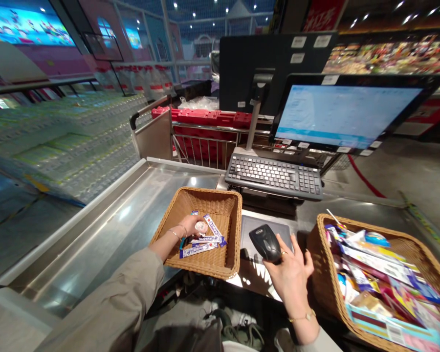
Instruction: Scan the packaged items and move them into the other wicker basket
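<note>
My left hand [194, 226] reaches into a wicker basket [239, 234], its fingers closed on a small round white pack [201, 227]. Several slim blue-and-white snack packets [198, 250] lie around it on the basket floor. A black barcode scanner [264, 242] sits between the thumb and forefinger of my right hand [290, 266], above a grey pad [284, 228]. The other fingers of that hand stick out, off the scanner. Its handle is mostly hidden.
To the right, a second wicker basket [320, 244] is heaped with bright packets. A keyboard [275, 175] and a lit monitor [344, 115] stand behind the scanner. The metal counter [132, 195] has a raised left edge. Beyond it are a cart [152, 129] and stacked bottles [66, 142].
</note>
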### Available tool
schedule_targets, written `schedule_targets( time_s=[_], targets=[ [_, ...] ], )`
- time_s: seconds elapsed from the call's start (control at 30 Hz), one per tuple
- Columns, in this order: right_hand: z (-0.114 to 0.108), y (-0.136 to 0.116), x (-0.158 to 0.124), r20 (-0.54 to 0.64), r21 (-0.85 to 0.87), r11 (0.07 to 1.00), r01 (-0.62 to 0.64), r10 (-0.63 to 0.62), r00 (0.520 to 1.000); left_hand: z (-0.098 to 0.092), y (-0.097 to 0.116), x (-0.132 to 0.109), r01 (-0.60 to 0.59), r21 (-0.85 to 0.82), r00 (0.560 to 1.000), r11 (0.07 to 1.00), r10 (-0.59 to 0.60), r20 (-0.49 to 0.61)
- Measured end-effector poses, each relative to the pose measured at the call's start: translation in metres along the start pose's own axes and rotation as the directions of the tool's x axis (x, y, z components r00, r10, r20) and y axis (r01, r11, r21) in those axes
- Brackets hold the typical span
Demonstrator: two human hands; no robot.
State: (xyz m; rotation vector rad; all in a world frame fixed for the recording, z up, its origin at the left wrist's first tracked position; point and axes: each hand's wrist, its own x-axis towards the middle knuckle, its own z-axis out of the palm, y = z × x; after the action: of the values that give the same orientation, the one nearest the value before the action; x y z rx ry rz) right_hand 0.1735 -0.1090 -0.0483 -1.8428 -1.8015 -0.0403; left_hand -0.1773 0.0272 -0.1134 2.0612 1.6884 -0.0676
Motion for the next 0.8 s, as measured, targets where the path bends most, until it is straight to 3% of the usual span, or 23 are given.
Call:
schedule_targets(
  time_s=[0.17,0.33,0.43,0.6,0.8],
  targets=[
    [-0.001,0.000,0.001,-0.015,0.008,1.000,0.000,0.000,1.000,-0.016,0.026,-0.005,-0.102,0.021,0.985,0.995,0.104,-0.134],
    [-0.005,0.000,0.001,-0.038,0.011,1.000,0.003,-0.003,0.999,-0.030,0.054,-0.016,-0.224,0.063,0.925,0.972,0.233,-0.302],
    [-0.006,0.001,0.001,-0.038,0.011,1.000,0.000,0.001,0.999,-0.036,0.068,-0.021,-0.280,0.118,0.864,0.953,0.303,-0.401],
    [-0.006,0.003,0.001,-0.072,0.012,1.000,-0.001,0.001,0.997,-0.045,0.089,-0.024,-0.313,0.303,0.717,0.900,0.433,-0.547],
    [-0.009,0.006,0.000,-0.097,0.016,1.000,-0.011,0.012,0.995,-0.052,0.116,-0.024,-0.339,0.353,0.629,0.872,0.489,-0.604]
  ],
)
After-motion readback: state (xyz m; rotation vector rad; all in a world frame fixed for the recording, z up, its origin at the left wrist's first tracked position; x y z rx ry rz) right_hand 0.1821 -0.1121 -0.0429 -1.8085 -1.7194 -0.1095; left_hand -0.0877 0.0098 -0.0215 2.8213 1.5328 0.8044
